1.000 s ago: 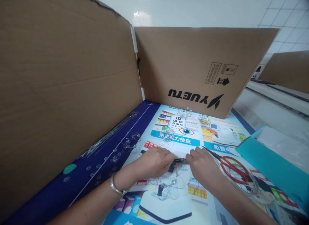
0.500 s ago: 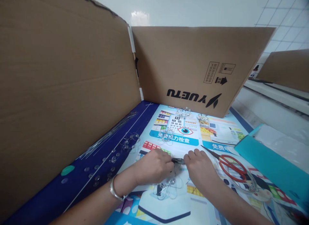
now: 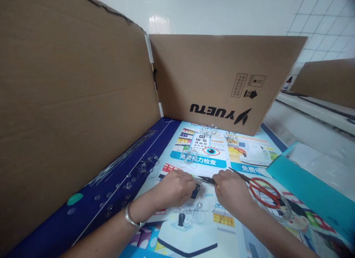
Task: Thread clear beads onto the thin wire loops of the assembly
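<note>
My right hand [image 3: 230, 187] is closed around a pair of pliers [image 3: 206, 180], whose dark jaws point left, close to my left fingertips. My left hand [image 3: 177, 187] is closed in a pinch on a beaded wire piece [image 3: 197, 210]. Thin wire loops with clear beads hang from it, below and between both hands. Whether the jaws grip the wire I cannot make out. Red-handled scissors [image 3: 264, 192] lie just right of my right hand, beside a coil of clear line [image 3: 285, 212]. A silver bangle circles my left wrist.
Other beaded wire pieces [image 3: 190, 155] lie beyond my hands on the printed sheet. Several clear beads [image 3: 129, 184], straight wires [image 3: 122, 158] and a green disc [image 3: 74, 199] lie to the left. Cardboard panels [image 3: 222, 73] stand at the left and back. A teal box [image 3: 313, 191] sits right.
My right hand has drawn slightly away from my left, and more of the pliers' jaws now shows between them. The hanging wire loops have shifted. The view has tilted slightly.
</note>
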`<state>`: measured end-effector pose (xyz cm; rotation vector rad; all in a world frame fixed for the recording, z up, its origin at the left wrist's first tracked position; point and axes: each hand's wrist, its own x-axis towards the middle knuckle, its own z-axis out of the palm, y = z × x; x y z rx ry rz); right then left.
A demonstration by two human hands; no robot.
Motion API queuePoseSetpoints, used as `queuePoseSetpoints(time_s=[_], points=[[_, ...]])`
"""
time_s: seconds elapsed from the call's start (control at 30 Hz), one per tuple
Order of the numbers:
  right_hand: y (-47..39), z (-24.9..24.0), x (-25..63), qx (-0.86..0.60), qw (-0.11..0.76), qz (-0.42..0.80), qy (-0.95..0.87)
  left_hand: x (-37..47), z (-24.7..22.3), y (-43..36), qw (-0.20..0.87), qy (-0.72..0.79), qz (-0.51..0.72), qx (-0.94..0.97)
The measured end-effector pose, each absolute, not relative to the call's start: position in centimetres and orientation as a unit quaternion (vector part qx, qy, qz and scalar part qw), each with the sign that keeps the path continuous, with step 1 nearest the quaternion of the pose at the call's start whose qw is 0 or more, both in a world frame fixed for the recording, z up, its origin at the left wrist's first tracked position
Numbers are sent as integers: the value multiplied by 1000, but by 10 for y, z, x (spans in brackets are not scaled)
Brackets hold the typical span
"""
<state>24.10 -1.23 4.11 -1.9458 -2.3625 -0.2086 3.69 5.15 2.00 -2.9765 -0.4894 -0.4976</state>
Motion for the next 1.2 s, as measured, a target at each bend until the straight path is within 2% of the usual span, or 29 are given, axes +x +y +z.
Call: queuePoseSetpoints(time_s=[0.17,0.33,0.63,0.93,1.2], points=[[-7,33,240,-634,126,67,-760,35,23,54,5,-191,-169,-967],[-5,20,236,-631,164,88,-753,35,21,55,-14,-216,-171,-961],[-7,16,234,-626,153,86,-760,41,6,52,12,-193,-237,-952],[-7,11,233,-629,167,79,-755,44,1,51,22,-217,-252,-943],[-6,10,234,-633,163,67,-754,37,7,60,-111,-233,-244,-935]])
